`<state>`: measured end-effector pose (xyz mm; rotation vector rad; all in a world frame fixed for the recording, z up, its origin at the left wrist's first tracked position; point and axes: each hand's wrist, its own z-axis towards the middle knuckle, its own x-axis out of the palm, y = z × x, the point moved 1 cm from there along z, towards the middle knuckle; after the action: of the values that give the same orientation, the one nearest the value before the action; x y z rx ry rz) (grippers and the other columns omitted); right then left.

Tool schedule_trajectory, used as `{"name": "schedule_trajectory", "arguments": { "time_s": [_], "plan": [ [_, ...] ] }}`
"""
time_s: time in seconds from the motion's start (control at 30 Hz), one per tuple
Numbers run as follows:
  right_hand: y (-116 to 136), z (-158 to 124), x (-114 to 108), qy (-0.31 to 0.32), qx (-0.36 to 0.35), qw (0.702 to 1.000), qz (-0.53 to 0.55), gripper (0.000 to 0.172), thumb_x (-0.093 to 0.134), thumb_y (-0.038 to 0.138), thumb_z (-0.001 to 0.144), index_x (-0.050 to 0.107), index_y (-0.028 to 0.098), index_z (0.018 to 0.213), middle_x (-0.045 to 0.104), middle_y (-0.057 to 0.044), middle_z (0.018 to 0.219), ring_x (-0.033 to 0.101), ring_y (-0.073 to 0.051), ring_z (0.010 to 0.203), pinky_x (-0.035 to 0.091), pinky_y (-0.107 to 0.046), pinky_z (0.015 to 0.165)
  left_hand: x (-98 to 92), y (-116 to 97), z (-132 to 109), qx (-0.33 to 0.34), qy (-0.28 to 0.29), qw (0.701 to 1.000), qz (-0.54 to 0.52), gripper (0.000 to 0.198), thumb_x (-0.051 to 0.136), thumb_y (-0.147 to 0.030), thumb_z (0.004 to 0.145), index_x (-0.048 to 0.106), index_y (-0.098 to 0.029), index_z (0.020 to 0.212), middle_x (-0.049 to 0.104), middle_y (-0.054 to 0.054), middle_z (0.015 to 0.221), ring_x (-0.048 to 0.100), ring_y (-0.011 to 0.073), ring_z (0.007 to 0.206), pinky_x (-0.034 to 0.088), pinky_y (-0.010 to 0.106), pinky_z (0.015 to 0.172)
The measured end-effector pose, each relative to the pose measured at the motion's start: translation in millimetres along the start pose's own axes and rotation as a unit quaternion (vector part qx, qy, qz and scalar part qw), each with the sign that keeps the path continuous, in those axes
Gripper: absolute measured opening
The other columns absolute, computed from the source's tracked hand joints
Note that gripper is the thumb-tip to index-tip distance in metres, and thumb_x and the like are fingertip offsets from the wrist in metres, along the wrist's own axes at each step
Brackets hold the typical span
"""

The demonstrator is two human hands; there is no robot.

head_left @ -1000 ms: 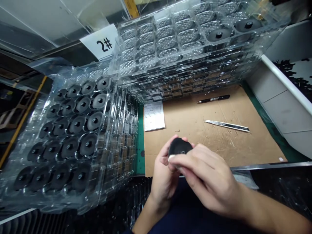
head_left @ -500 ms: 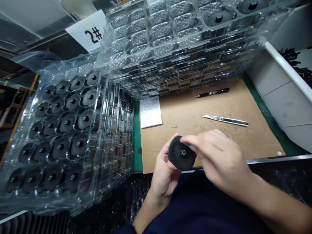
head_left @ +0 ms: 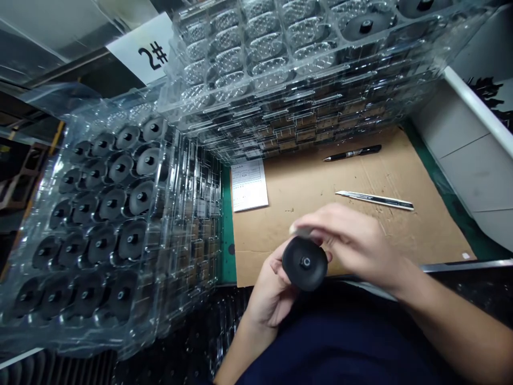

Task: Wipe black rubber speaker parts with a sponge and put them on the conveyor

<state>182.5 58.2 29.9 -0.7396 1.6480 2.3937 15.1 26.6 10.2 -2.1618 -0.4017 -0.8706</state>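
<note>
A black, rounded, dished disc with a small hollow stub at its centre is held over the front of the cardboard, its stub side facing me. My left hand grips it from the left and below, fingers partly hidden behind it. From the upper right, my right hand is closed at the disc's far rim, its thumb and fingers curled there and slightly blurred. The cardboard sheet lies under both hands. On it, beyond my right hand, are a slim craft knife and a black pen.
A stack of clear trays holding similar black discs stands at the left. Another clear tray stack runs along the back, with a few discs at its right end. A printed paper pad lies at the cardboard's left edge. A white panel borders the right.
The disc has moved slightly down and right and tilted. My right hand has shifted from pinching the disc's upper right edge to its far rim, fingers now behind it.
</note>
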Motion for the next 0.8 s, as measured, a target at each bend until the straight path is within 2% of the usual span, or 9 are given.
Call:
{"name": "schedule_trajectory", "arguments": {
  "time_s": [0.07, 0.13, 0.23, 0.33, 0.47, 0.57, 0.67, 0.73, 0.8],
  "plan": [
    [-24, -11, -1, -0.036, 0.120, 0.992, -0.030, 0.024, 0.045, 0.020, 0.090, 0.062, 0.023, 0.107, 0.065, -0.002, 0.099, 0.059, -0.013, 0.089, 0.046, -0.027, 0.077, 0.8, -2, -1, -0.014, 0.026, 0.999, -0.027, 0.051, 0.074, -0.040, 0.066, 0.061, -0.022, 0.112, 0.065, 0.007, 0.113, 0.063, 0.0268, 0.100, 0.050, 0.035, 0.086],
    [-45, -29, 7, -0.019, 0.190, 0.981, -0.045, 0.023, 0.046, 0.023, 0.090, 0.062, 0.024, 0.107, 0.066, -0.002, 0.102, 0.060, -0.014, 0.091, 0.047, -0.027, 0.077, -0.5, -3, -2, -0.022, 0.033, 0.998, -0.041, 0.051, 0.073, -0.038, 0.069, 0.059, -0.023, 0.116, 0.063, 0.009, 0.117, 0.063, 0.0284, 0.101, 0.051, 0.036, 0.084],
    [-63, -58, 31, 0.035, 0.200, 0.979, -0.029, 0.021, 0.048, 0.021, 0.088, 0.065, 0.022, 0.100, 0.068, -0.001, 0.094, 0.064, -0.014, 0.085, 0.050, -0.026, 0.073, -4.6, -2, -2, -0.015, 0.026, 0.998, -0.046, 0.049, 0.072, -0.038, 0.069, 0.059, -0.022, 0.114, 0.064, 0.010, 0.115, 0.064, 0.0270, 0.098, 0.052, 0.035, 0.082],
    [-65, -71, 42, 0.040, 0.195, 0.980, -0.019, 0.019, 0.049, 0.019, 0.086, 0.066, 0.022, 0.093, 0.069, 0.000, 0.084, 0.065, -0.013, 0.077, 0.052, -0.025, 0.068, -5.7, -1, -2, -0.018, 0.022, 0.998, -0.048, 0.051, 0.073, -0.039, 0.067, 0.060, -0.022, 0.113, 0.065, 0.009, 0.113, 0.065, 0.0266, 0.095, 0.052, 0.035, 0.081],
    [-40, -52, 18, -0.052, 0.203, 0.977, -0.036, 0.023, 0.047, 0.023, 0.089, 0.061, 0.024, 0.106, 0.066, -0.003, 0.103, 0.063, -0.018, 0.090, 0.050, -0.028, 0.069, 1.4, -1, -3, -0.037, 0.039, 0.997, -0.050, 0.055, 0.075, -0.040, 0.065, 0.059, -0.023, 0.114, 0.063, 0.009, 0.115, 0.064, 0.0272, 0.098, 0.050, 0.035, 0.084],
    [-2, -27, -2, -0.104, 0.093, 0.988, -0.063, 0.031, 0.049, 0.018, 0.087, 0.056, 0.026, 0.117, 0.063, -0.003, 0.110, 0.059, -0.017, 0.090, 0.045, -0.030, 0.073, 6.1, 1, -4, -0.033, 0.033, 0.998, -0.040, 0.052, 0.077, -0.040, 0.062, 0.062, -0.022, 0.109, 0.065, 0.007, 0.109, 0.063, 0.0241, 0.096, 0.049, 0.033, 0.086],
    [26, -12, -2, -0.009, -0.073, 0.995, -0.072, 0.030, 0.045, 0.014, 0.087, 0.059, 0.022, 0.113, 0.066, -0.003, 0.094, 0.055, -0.014, 0.075, 0.039, -0.031, 0.069, 4.7, 6, -3, -0.003, 0.007, 0.999, -0.032, 0.031, 0.076, -0.038, 0.064, 0.068, -0.018, 0.087, 0.068, 0.002, 0.089, 0.063, 0.0171, 0.088, 0.048, 0.026, 0.085],
    [31, -7, 3, 0.045, -0.058, 0.993, -0.097, 0.028, 0.043, 0.012, 0.087, 0.062, 0.020, 0.106, 0.066, -0.003, 0.086, 0.052, -0.014, 0.071, 0.034, -0.031, 0.066, 1.3, 11, -4, 0.002, -0.017, 0.999, -0.030, 0.030, 0.074, -0.039, 0.066, 0.069, -0.017, 0.084, 0.068, 0.002, 0.088, 0.062, 0.0161, 0.088, 0.048, 0.025, 0.083],
    [31, -5, 8, 0.044, -0.015, 0.989, -0.143, 0.026, 0.043, 0.012, 0.086, 0.063, 0.018, 0.102, 0.064, -0.003, 0.082, 0.049, -0.014, 0.070, 0.031, -0.031, 0.066, -1.8, 15, -5, -0.004, -0.047, 0.999, -0.020, 0.037, 0.073, -0.045, 0.065, 0.069, -0.016, 0.088, 0.067, 0.004, 0.092, 0.061, 0.0176, 0.088, 0.049, 0.027, 0.082]
  ]
}}
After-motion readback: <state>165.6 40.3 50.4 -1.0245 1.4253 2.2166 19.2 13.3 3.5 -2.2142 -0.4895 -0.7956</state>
